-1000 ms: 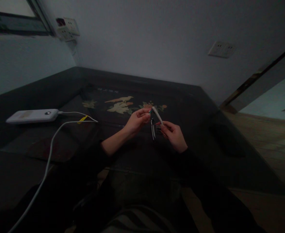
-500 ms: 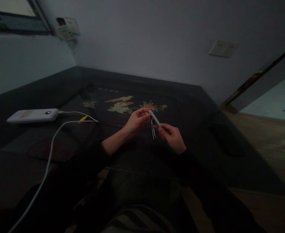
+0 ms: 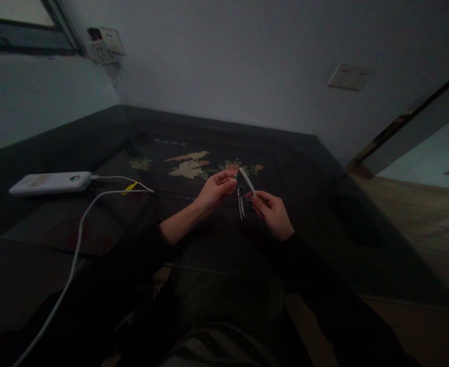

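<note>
A: What is seen first?

B: A dark tabletop with a bird and flower picture on it is seen. A white power bank is laid at the far left, and a white cable is plugged into it.

A: Where is the nail clipper?

B: It is held up over the middle of the tabletop, between the two hands. Its white lever is lifted and tilted up to the left.

A: How is it gripped?

B: The body of the clipper is pinched by the right hand, with the fingers shut around it from below. The left hand is curled, and its fingertips are pressed together right at the tip of the lever.
</note>
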{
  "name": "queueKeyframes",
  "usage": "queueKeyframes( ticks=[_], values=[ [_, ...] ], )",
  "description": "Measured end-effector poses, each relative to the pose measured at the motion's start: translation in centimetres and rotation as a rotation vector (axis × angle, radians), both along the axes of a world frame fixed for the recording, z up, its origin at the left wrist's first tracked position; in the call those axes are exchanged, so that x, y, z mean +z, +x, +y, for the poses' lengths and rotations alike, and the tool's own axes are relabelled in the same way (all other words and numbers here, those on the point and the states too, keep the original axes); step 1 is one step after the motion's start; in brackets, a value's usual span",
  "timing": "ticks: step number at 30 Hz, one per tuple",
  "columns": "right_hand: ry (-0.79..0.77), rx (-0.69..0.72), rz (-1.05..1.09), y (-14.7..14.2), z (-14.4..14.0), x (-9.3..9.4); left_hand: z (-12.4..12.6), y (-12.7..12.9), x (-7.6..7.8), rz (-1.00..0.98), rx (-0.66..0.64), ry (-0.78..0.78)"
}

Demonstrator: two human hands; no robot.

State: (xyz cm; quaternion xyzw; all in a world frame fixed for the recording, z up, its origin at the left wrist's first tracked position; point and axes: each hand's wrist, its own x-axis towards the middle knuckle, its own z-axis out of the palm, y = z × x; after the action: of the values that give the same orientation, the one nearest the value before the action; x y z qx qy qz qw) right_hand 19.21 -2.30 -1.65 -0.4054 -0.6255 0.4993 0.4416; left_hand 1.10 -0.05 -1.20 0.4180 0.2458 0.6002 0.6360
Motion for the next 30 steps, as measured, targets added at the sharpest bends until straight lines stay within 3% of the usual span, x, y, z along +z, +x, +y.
queueKeyframes(
  ticks=[7, 20, 30],
  values=[
    [0.08, -0.03, -0.064, 0.16, -0.01, -0.14, -0.1, 0.05, 0.1, 0.009, 0.011, -0.015],
    [-0.043, 0.193, 0.03, 0.13, -0.58, 0.09, -0.36, 0.18, 0.46, -0.03, 0.007, -0.039],
    [0.01, 0.004, -0.02, 0.12, 0.05, -0.04, 0.0, -0.02, -0.31, 0.0, -0.013, 0.001]
  ],
)
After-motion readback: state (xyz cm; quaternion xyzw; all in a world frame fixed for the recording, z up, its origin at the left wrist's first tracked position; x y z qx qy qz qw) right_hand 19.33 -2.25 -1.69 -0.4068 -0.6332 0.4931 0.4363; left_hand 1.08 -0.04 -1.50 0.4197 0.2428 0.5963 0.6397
